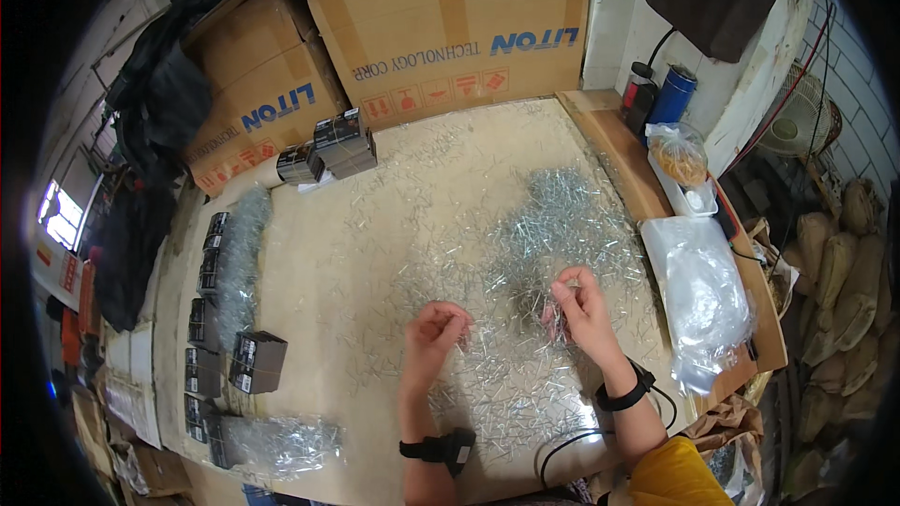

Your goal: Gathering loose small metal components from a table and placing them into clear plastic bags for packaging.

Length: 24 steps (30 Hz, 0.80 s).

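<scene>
Many thin silvery nails lie strewn over the pale tabletop, and a dense pile of nails (pixel 562 211) is heaped beyond my right hand. My right hand (pixel 583 311) is curled around a bunch of nails (pixel 534 302), with their thin ends sticking out to the left of the fingers. Opposite it, just left of the pile, my left hand (pixel 435 337) is closed with thumb and fingers pinched together. Whatever it pinches is too small to make out. A gap separates the two hands, and loose nails (pixel 516 403) lie between and below them.
Small dark boxes (pixel 258 363) and filled clear bags (pixel 246 258) line the table's left side. Banded dark boxes (pixel 343 142) stand at the back, before large cartons (pixel 450 28). Clear plastic bags (pixel 698 290) lie at the right edge. A black cable (pixel 553 454) runs near my right forearm.
</scene>
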Available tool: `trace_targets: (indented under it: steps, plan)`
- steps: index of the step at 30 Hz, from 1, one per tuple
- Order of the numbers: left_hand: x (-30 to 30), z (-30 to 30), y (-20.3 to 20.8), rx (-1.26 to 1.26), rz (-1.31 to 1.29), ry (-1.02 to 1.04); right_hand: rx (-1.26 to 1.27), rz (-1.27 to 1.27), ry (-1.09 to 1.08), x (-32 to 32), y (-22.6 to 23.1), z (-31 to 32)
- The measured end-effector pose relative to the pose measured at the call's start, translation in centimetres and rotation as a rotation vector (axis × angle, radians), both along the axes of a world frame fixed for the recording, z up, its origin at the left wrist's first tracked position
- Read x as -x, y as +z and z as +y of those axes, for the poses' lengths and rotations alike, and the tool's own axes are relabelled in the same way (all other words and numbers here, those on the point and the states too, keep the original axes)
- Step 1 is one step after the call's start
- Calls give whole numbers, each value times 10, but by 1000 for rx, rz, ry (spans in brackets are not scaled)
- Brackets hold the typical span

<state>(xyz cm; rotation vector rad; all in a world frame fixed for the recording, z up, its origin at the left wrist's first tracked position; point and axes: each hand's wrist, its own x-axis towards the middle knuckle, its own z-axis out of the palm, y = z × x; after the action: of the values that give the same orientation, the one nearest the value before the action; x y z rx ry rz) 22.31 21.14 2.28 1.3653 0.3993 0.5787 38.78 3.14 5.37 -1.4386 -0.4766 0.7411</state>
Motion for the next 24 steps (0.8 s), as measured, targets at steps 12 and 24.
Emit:
trace_targets:
  steps: [12, 24]
  plan:
    - [4, 8, 1, 595, -485, -74, -265, -78, -106, -14, -13, -4]
    - [-18, -30, 3, 66, 177, -312, -344, -143, 286, 15, -11, 9]
